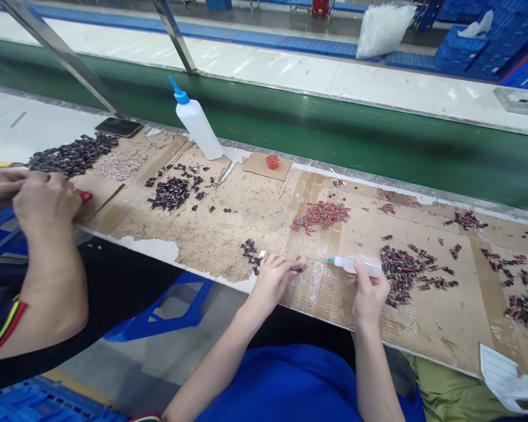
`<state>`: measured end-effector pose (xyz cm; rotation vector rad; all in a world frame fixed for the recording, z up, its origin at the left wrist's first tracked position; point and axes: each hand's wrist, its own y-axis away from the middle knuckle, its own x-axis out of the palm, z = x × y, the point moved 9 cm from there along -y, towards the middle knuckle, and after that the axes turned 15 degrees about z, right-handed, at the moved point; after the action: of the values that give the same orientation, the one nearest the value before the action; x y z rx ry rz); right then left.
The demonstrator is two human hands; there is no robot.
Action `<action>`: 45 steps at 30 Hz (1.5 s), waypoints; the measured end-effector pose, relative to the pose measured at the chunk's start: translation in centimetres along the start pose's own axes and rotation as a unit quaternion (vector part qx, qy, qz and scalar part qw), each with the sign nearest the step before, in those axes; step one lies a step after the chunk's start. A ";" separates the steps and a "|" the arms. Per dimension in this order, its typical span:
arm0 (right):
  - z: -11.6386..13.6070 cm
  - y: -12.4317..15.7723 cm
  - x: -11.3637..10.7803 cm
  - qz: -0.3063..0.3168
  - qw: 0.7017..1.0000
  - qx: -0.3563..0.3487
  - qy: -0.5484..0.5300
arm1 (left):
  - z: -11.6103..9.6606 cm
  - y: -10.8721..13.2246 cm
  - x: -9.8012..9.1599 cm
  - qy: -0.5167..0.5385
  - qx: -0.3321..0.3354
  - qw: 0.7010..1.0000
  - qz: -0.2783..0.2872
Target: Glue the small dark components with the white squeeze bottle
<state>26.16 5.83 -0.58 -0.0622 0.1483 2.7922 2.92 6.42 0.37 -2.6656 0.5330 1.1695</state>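
My left hand [273, 274] pinches a small dark part [300, 268] against the cardboard-covered bench [229, 228], close to a little cluster of dark parts [250, 251]. My right hand [368, 290] grips a small clear squeeze bottle [359, 265] lying sideways, its blue nozzle [331, 259] pointing left toward the pinched part. A pile of red-and-black parts [402, 272] lies just right of the bottle. Another red heap [322, 214] sits farther back.
A co-worker's hands [35, 196] work at the left beside dark piles [73, 155]. A tall white bottle with a blue tip [198, 124] and a red cap [271, 161] stand at the back, before the green conveyor belt [356, 138]. A phone [118, 126] lies far left.
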 end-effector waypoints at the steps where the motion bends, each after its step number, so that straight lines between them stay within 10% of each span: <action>1: 0.5 -0.2 -0.6 -0.006 0.999 -0.005 0.035 | -0.1 0.0 0.0 -0.004 0.005 1.000 -0.002; 8: 6.5 1.6 0.2 -0.047 0.879 -0.110 0.461 | -0.6 0.8 -1.5 0.043 0.043 0.997 -0.044; 16: 5.5 3.6 8.7 0.155 0.837 -0.240 0.466 | -0.7 1.3 -2.6 0.049 0.044 0.995 -0.076; 24: 4.1 2.9 10.4 0.208 0.842 -0.217 0.448 | -0.8 1.5 -2.8 0.072 0.021 0.993 -0.093; 33: 3.0 2.5 8.8 0.230 0.958 -0.075 0.151 | -1.4 1.2 -2.8 0.108 0.013 0.990 -0.087; 45: 1.8 3.2 9.3 0.245 0.969 0.001 0.023 | -2.6 1.2 -3.3 0.151 0.008 0.986 -0.075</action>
<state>16.27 6.14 0.97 -0.1020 0.2018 3.2867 2.16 5.32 4.56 -2.8285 0.3746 0.7229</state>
